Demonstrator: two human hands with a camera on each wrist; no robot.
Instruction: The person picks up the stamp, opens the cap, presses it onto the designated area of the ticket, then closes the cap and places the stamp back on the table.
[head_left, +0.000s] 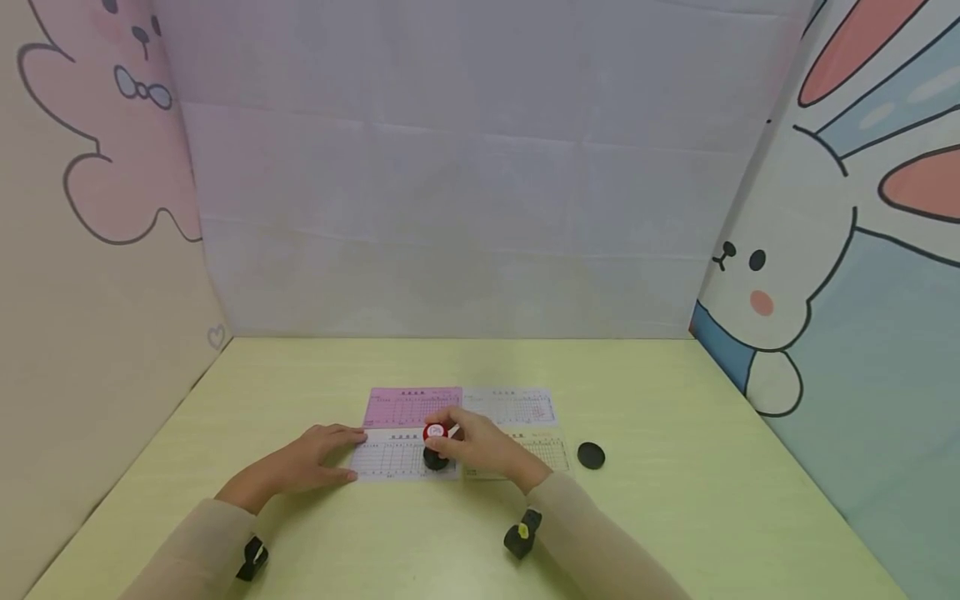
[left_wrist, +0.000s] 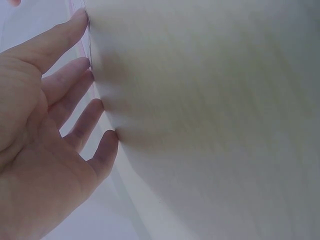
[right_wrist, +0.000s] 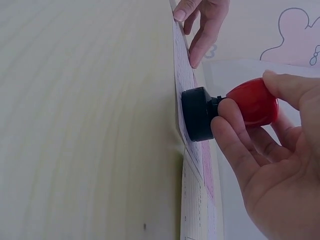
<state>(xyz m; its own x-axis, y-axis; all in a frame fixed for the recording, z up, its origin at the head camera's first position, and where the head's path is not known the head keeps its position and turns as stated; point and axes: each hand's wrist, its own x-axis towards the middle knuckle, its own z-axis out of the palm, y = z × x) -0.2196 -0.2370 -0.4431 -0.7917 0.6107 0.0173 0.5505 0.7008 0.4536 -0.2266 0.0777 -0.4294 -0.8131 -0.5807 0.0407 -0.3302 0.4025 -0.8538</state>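
Observation:
Thumb and fingers of my right hand grip the red handle of a round stamp. The stamp's black base stands upright on the lower-left white printed form, near that form's right side. My left hand lies at the left edge of the same form, its thumb and fingers spread. In the left wrist view, the fingertips touch down along the paper's edge. A round black lid lies on the table to the right of the forms.
Behind the white form is a pink form, with a pale form beside it. A yellowish form is partly under my right hand. The pale table is bounded by a white back sheet and cartoon-printed side walls.

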